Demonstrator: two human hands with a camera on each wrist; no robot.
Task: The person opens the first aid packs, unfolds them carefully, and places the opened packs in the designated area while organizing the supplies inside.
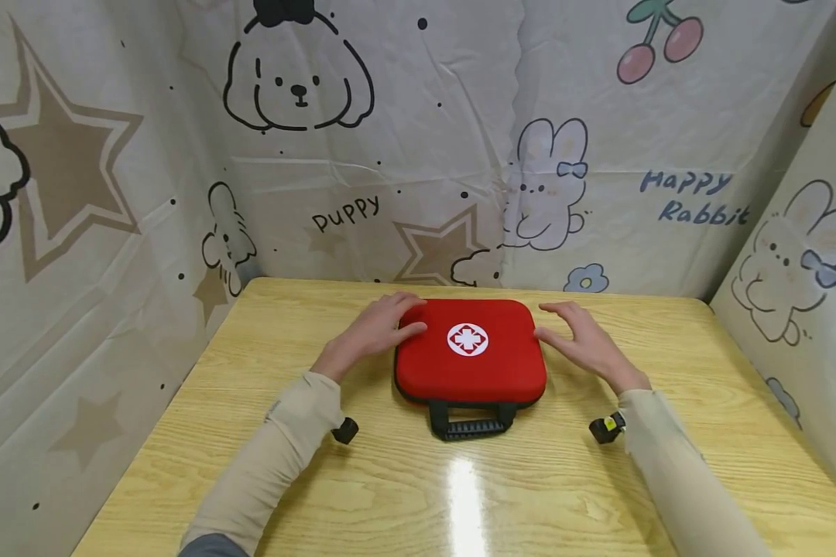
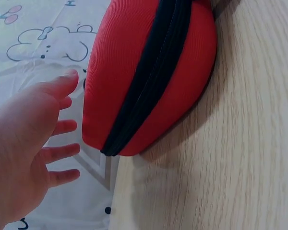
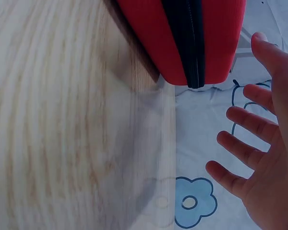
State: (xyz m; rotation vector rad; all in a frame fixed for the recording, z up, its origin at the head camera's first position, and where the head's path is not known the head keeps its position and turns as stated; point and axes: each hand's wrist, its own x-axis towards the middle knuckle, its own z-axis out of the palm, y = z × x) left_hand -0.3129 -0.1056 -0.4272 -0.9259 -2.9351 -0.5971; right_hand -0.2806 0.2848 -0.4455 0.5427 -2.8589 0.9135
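Observation:
A red first aid case (image 1: 470, 367) with a white cross emblem lies flat on the table, its black handle (image 1: 472, 428) toward the near edge. My left hand (image 1: 379, 325) is at the case's left side, fingers extended; in the left wrist view the hand (image 2: 29, 143) appears apart from the case (image 2: 120, 72). On the other side, my right hand (image 1: 585, 340) is spread beside the right edge. The right wrist view has its fingers (image 3: 245, 122) straight, with nothing held. A black zipper band (image 3: 187, 43) runs round the case, closed where it shows.
The wooden table (image 1: 306, 495) has a patterned cloth (image 1: 418, 139) hanging behind it and along both sides. Small black wrist cameras (image 1: 345, 430) are strapped below each hand, near the table surface.

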